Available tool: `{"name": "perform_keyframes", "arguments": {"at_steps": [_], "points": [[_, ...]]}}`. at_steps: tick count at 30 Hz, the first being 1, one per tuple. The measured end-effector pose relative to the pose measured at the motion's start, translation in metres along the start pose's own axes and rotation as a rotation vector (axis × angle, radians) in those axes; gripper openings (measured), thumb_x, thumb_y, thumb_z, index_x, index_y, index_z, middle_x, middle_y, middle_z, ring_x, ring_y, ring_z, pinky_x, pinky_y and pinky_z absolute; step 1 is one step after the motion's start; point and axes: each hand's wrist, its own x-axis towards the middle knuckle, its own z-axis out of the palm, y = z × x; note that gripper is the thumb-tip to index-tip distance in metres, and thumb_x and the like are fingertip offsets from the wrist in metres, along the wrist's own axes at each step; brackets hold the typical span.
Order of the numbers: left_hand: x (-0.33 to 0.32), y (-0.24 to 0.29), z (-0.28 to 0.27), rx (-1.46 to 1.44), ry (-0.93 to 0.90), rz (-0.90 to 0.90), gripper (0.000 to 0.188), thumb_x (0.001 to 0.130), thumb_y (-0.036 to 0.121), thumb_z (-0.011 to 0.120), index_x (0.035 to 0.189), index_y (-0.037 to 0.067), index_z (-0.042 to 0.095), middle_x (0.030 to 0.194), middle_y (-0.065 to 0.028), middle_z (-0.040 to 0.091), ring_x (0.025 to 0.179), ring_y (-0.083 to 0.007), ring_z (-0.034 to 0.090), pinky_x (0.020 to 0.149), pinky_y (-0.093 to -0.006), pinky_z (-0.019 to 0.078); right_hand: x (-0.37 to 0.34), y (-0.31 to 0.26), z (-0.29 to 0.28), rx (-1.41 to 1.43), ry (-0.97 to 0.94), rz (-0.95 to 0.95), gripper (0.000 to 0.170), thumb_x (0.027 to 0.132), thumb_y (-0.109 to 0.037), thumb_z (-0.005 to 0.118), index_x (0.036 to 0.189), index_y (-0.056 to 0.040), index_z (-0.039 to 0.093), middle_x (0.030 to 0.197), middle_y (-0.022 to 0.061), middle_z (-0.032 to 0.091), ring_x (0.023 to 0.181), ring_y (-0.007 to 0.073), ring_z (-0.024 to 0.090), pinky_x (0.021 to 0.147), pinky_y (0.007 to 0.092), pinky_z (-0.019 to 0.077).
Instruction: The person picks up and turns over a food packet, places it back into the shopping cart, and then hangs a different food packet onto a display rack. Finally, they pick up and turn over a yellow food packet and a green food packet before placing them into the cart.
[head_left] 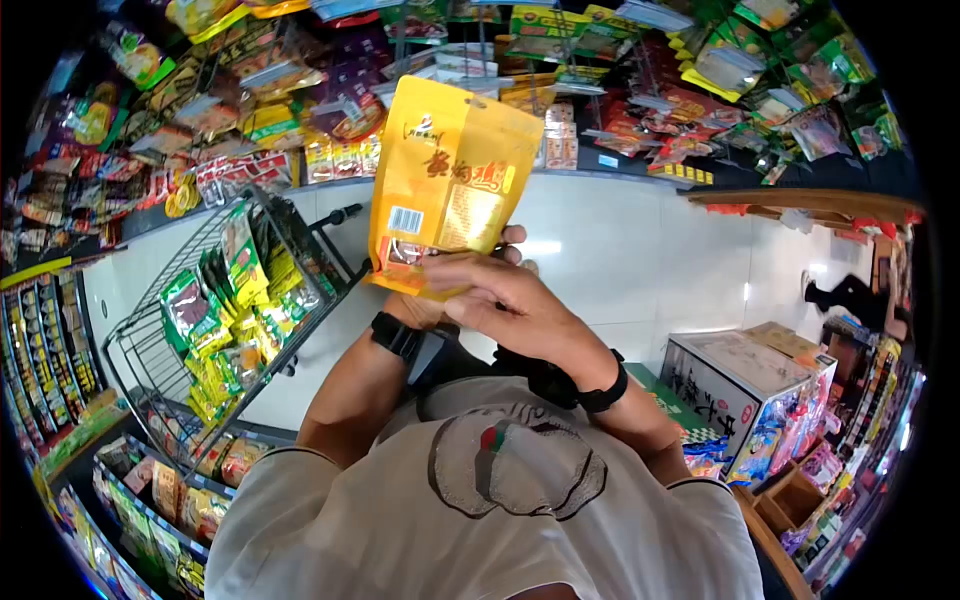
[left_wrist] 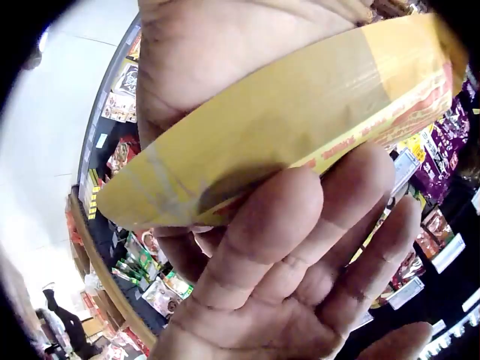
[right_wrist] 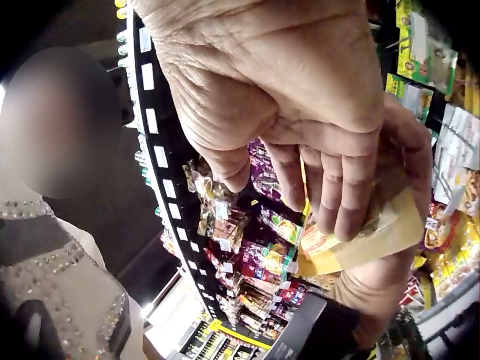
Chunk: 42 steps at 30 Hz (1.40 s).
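Observation:
A yellow food pouch (head_left: 440, 170) with dark red lettering, a barcode and a punched hanging hole stands tilted in front of the body in the head view. My left hand (left_wrist: 232, 56) grips it low from behind, and its fingertips (head_left: 514, 235) come round the right edge. Much of that hand is hidden by the pouch and the other hand. My right hand (head_left: 510, 300) lies across the pouch's bottom part, fingers fairly straight and touching its front. Seen from the right wrist, those fingers (right_wrist: 349, 187) point down over the pouch's lower end.
A wire shopping cart (head_left: 150, 330) holding several green and yellow packets (head_left: 240, 320) stands at the left. Hanging snack packets (head_left: 670, 110) fill the shelf ahead. Printed cartons (head_left: 740, 380) are stacked at the right. Pale floor tiles (head_left: 620, 240) lie between.

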Motion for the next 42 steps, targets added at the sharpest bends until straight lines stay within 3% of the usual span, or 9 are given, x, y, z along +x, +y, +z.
{"name": "perform_keyframes", "arguments": {"at_steps": [7, 11, 15, 20, 26, 30, 34, 37, 42], "points": [[0.027, -0.001, -0.035, 0.284, 0.253, 0.04, 0.083, 0.09, 0.057, 0.056, 0.149, 0.005, 0.03, 0.141, -0.0287, 0.043, 0.124, -0.0416, 0.049, 0.099, -0.0549, 0.0474, -0.016, 0.032, -0.041, 0.245, 0.057, 0.183, 0.04, 0.101, -0.017, 0.053, 0.137, -0.0011, 0.046, 0.125, 0.0116, 0.06, 0.122, 0.0185, 0.055, 0.098, 0.0324, 0.0458], [0.046, -0.01, -0.056, 0.475, 0.281, 0.134, 0.068, 0.09, 0.038, 0.066, 0.143, 0.005, 0.04, 0.126, -0.0168, 0.056, 0.113, -0.0245, 0.059, 0.091, -0.0386, 0.0529, -0.022, 0.053, -0.069, 0.325, 0.187, 0.162, 0.039, 0.101, -0.02, 0.054, 0.135, -0.0014, 0.047, 0.125, 0.0098, 0.059, 0.12, 0.0178, 0.055, 0.096, 0.0321, 0.0471], [0.074, -0.002, -0.092, 0.879, 0.666, 0.132, 0.064, 0.091, 0.034, 0.069, 0.141, 0.003, 0.043, 0.114, -0.0093, 0.063, 0.098, -0.0135, 0.062, 0.081, -0.0293, 0.0531, -0.03, 0.075, -0.106, 0.422, 0.337, 0.255, 0.04, 0.1, -0.021, 0.058, 0.131, 0.0021, 0.047, 0.125, 0.0107, 0.057, 0.116, 0.0156, 0.054, 0.101, 0.032, 0.0422], [0.096, 0.001, -0.132, 1.218, 0.747, 0.215, 0.034, 0.094, 0.029, 0.065, 0.112, 0.002, 0.054, 0.1, -0.0053, 0.062, 0.09, -0.0101, 0.06, 0.077, -0.0268, 0.0495, -0.034, 0.142, -0.148, 0.258, 0.546, 0.298, 0.034, 0.1, -0.026, 0.056, 0.122, 0.0001, 0.056, 0.1, 0.0033, 0.065, 0.094, 0.0108, 0.063, 0.079, 0.0261, 0.0522], [0.117, 0.009, -0.255, 1.571, 0.981, -0.092, 0.045, 0.093, 0.034, 0.065, 0.117, -0.003, 0.057, 0.106, -0.0083, 0.065, 0.097, -0.0145, 0.06, 0.084, -0.0305, 0.0482, -0.039, 0.259, -0.194, 0.35, 0.68, 0.547, 0.029, 0.1, -0.022, 0.053, 0.121, -0.0024, 0.057, 0.098, 0.0067, 0.067, 0.084, 0.0136, 0.067, 0.066, 0.0277, 0.0564], [0.142, 0.002, -0.284, 1.404, 1.018, -0.152, 0.047, 0.092, 0.038, 0.064, 0.115, -0.003, 0.06, 0.103, -0.009, 0.065, 0.093, -0.0155, 0.058, 0.083, -0.0323, 0.0477, -0.031, 0.301, -0.227, 0.364, 0.678, 0.749, 0.027, 0.098, -0.025, 0.056, 0.118, -0.0066, 0.06, 0.094, 0.0057, 0.068, 0.079, 0.0108, 0.066, 0.061, 0.0257, 0.0542], [0.172, 0.008, -0.296, 1.442, 0.985, -0.016, 0.042, 0.092, 0.034, 0.061, 0.104, -0.006, 0.057, 0.083, -0.011, 0.062, 0.075, -0.0182, 0.057, 0.068, -0.0336, 0.0468, -0.017, 0.335, -0.259, 0.391, 0.649, 0.714, 0.026, 0.096, -0.025, 0.059, 0.115, -0.007, 0.06, 0.093, 0.0053, 0.069, 0.079, 0.0107, 0.066, 0.06, 0.0242, 0.0517], [0.193, 0.018, -0.298, 1.29, 1.047, -0.021, 0.042, 0.093, 0.037, 0.063, 0.11, -0.002, 0.058, 0.093, -0.0056, 0.061, 0.086, -0.0137, 0.054, 0.079, -0.0311, 0.0451, 0.0, 0.359, -0.281, 0.451, 0.649, 0.646, 0.028, 0.096, -0.023, 0.059, 0.117, -0.005, 0.059, 0.1, 0.0061, 0.067, 0.091, 0.0142, 0.068, 0.067, 0.0276, 0.0555], [0.218, 0.045, -0.343, 1.205, 1.007, 0.116, 0.031, 0.093, 0.028, 0.066, 0.105, 0.001, 0.056, 0.09, -0.0042, 0.06, 0.08, -0.0111, 0.058, 0.068, -0.0279, 0.0495, 0.034, 0.376, -0.312, 0.408, 0.593, 0.619, 0.03, 0.097, -0.023, 0.057, 0.121, -0.0047, 0.057, 0.108, 0.0052, 0.065, 0.101, 0.0167, 0.067, 0.076, 0.0319, 0.0575]]}}
